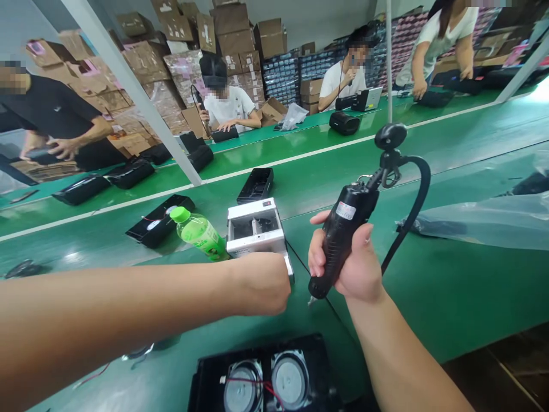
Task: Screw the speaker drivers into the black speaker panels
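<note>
My right hand (358, 266) is wrapped around a black electric screwdriver (341, 240), its tip pointing down and left. A thick black cable and a hanging hook are at its top end. Across the view reaches my left arm; my left hand (266, 283) is curled like a fist at the front of a white screw feeder (256, 229). Its fingers face away, so what they hold, if anything, is hidden. Nearest to me lies a black speaker housing (206, 386) with two round speakers (289, 379) and thin red wires, below both hands.
A green-capped bottle (199, 233) stands left of the feeder, beside another black housing (160, 220). An open black shell (256, 184) lies behind it. Clear plastic bags (484, 220) are at right. Several people sit or stand across the green bench (429, 309), behind a slanted white post (141, 97).
</note>
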Motion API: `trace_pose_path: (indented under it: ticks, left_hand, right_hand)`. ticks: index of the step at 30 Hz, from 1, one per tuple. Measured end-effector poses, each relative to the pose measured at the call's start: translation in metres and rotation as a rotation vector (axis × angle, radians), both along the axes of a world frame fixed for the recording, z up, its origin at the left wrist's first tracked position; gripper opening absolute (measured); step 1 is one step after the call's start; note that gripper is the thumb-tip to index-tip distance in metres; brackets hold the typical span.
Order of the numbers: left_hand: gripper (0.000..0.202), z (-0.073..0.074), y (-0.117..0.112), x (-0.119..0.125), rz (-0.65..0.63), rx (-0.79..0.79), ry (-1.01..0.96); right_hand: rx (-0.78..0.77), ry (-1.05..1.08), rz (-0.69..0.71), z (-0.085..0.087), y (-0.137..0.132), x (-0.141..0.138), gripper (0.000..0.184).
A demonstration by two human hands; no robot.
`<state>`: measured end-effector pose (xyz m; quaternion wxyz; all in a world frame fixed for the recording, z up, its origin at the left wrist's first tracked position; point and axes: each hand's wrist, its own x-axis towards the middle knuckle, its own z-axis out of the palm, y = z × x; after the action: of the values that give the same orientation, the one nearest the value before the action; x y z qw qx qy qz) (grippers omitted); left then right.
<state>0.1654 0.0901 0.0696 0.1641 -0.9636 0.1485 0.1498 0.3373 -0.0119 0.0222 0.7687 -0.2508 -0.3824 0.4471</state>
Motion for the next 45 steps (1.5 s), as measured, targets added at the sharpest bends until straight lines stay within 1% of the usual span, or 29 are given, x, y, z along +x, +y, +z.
trace_pose_path:
  ticks: [3,5,7,10,13,15,17,18,19,21,22,24,25,26,28,29,31,33,35,38,40,43,45]
  left_hand:
    - [0.034,0.007,0.008,-0.001,-0.141,-0.063,0.078]
    - [0.033,0.010,0.014,0.000,-0.166,-0.089,0.081]
    - [0.033,0.011,0.020,0.002,-0.156,-0.127,0.066]
    - [0.035,0.013,0.025,0.009,-0.101,-0.224,0.036]
    - [0.030,0.020,0.022,0.013,-0.003,-0.376,-0.014]
    - [0.022,0.030,0.013,0.008,0.081,-0.497,-0.070]
    - [0.017,0.041,0.000,-0.007,0.167,-0.611,-0.136]
    - [0.017,0.045,-0.008,-0.018,0.239,-0.695,-0.195]
    - [0.016,0.047,-0.018,-0.031,0.341,-0.799,-0.273]
    - [0.013,0.046,-0.039,-0.059,0.623,-1.041,-0.483]
    - [0.014,0.041,-0.051,-0.073,0.783,-1.159,-0.602]
    - [0.008,0.025,-0.076,-0.095,1.063,-1.336,-0.809]
    - [0.006,0.015,-0.089,-0.102,1.175,-1.409,-0.893]
    - [0.011,0.005,-0.101,-0.106,1.273,-1.480,-0.960]
    - [0.019,-0.012,-0.124,-0.108,1.416,-1.630,-1.016]
    - [0.020,-0.018,-0.133,-0.106,1.458,-1.705,-1.009]
    - [0.018,-0.024,-0.149,-0.102,1.483,-1.843,-0.939]
    - [0.016,-0.025,-0.162,-0.099,1.448,-1.955,-0.854]
    - [0.014,-0.024,-0.170,-0.102,1.405,-2.047,-0.801]
    - [0.016,-0.028,-0.178,-0.111,1.333,-2.180,-0.730]
    - [0.019,-0.033,-0.180,-0.117,1.268,-2.290,-0.644]
    - [0.024,-0.042,-0.182,-0.122,1.198,-2.469,-0.531]
    - [0.028,-0.045,-0.185,-0.122,1.182,-2.547,-0.524]
  right_hand:
    - [-0.003,0.001,-0.003,-0.002,0.001,0.000,0.067]
    - [-0.007,0.000,-0.006,-0.003,0.001,-0.001,0.068]
    - [-0.010,0.000,-0.010,-0.004,0.001,-0.001,0.068]
    - [-0.010,0.002,-0.019,-0.005,0.002,-0.002,0.068]
    - [-0.006,0.006,-0.028,-0.003,0.003,-0.001,0.068]
    - [-0.001,0.011,-0.037,0.001,0.003,0.002,0.069]
    - [0.005,0.019,-0.058,0.006,0.002,0.005,0.071]
    - [0.009,0.027,-0.076,0.010,-0.001,0.006,0.072]
    - [0.013,0.036,-0.098,0.015,-0.004,0.007,0.072]
    - [0.018,0.054,-0.138,0.029,-0.013,0.006,0.071]
    - [0.019,0.066,-0.159,0.036,-0.019,0.004,0.070]
    - [0.026,0.091,-0.207,0.053,-0.032,-0.004,0.069]
    - [0.031,0.102,-0.224,0.060,-0.038,-0.009,0.068]
    - [0.033,0.111,-0.231,0.067,-0.044,-0.014,0.066]
    - [0.031,0.119,-0.204,0.077,-0.054,-0.025,0.062]
    - [0.031,0.119,-0.177,0.080,-0.058,-0.030,0.060]
    - [0.038,0.109,-0.114,0.082,-0.065,-0.039,0.058]
    - [0.064,0.093,-0.063,0.083,-0.072,-0.047,0.057]
    - [0.047,0.087,-0.050,0.084,-0.079,-0.054,0.054]
    - [-0.003,0.072,-0.097,0.086,-0.090,-0.062,0.050]
    - [-0.002,0.085,-0.096,0.089,-0.097,-0.066,0.048]
    - [0.026,0.113,0.016,0.090,-0.103,-0.072,0.043]
    - [0.049,0.113,0.050,0.090,-0.104,-0.076,0.040]
